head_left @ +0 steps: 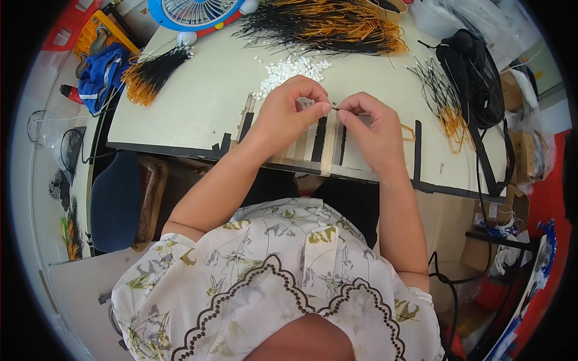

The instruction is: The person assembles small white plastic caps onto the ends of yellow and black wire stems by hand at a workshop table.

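While hands (332, 117) pinch near table edge (180, 150), cords crowd

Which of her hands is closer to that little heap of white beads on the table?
Left. The left hand sits just below the pile of white beads; the right hand is farther off, below and to its right.

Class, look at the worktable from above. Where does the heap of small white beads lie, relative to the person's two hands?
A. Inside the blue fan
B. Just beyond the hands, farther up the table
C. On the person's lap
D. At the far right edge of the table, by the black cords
B: the white beads sit on the table just past the left hand and right hand, which meet fingertip to fingertip.
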`<state>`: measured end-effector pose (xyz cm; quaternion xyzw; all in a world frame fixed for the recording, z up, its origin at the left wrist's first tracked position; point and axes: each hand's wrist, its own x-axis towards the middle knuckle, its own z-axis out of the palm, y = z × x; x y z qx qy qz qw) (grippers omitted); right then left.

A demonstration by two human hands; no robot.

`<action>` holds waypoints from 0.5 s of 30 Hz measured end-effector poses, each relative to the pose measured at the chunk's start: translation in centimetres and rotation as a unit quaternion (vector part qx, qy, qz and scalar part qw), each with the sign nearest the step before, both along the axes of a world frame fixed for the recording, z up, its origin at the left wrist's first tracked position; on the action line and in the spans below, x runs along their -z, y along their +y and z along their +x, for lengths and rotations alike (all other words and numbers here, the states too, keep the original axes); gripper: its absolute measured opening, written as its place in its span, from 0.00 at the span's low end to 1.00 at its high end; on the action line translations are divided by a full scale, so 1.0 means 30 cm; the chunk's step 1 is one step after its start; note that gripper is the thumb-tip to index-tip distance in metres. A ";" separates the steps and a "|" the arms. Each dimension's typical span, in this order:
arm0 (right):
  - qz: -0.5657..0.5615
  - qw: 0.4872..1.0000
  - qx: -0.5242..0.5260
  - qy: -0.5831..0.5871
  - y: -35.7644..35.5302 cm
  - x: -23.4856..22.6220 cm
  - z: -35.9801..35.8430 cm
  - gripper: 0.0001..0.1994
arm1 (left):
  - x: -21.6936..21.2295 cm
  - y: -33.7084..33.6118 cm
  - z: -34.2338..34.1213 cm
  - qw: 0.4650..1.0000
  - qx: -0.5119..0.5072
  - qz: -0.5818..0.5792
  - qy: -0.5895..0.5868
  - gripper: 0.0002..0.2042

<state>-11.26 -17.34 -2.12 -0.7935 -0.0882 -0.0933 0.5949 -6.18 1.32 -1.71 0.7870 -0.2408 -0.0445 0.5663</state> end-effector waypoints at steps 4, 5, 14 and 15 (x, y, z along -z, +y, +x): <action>0.051 0.999 0.013 0.006 -0.005 -0.009 -0.002 0.04 | -0.010 -0.012 -0.010 1.000 0.006 -0.012 -0.015 0.05; 0.060 0.998 0.005 0.001 -0.006 -0.010 0.000 0.04 | -0.021 -0.016 -0.012 1.000 0.006 -0.012 -0.014 0.05; 0.113 0.994 0.007 0.010 -0.012 0.007 0.007 0.03 | -0.035 -0.022 -0.019 0.999 -0.013 -0.031 0.018 0.05; 0.112 0.994 0.007 0.010 -0.013 0.007 0.005 0.03 | -0.026 -0.023 -0.018 0.999 -0.010 -0.044 0.017 0.05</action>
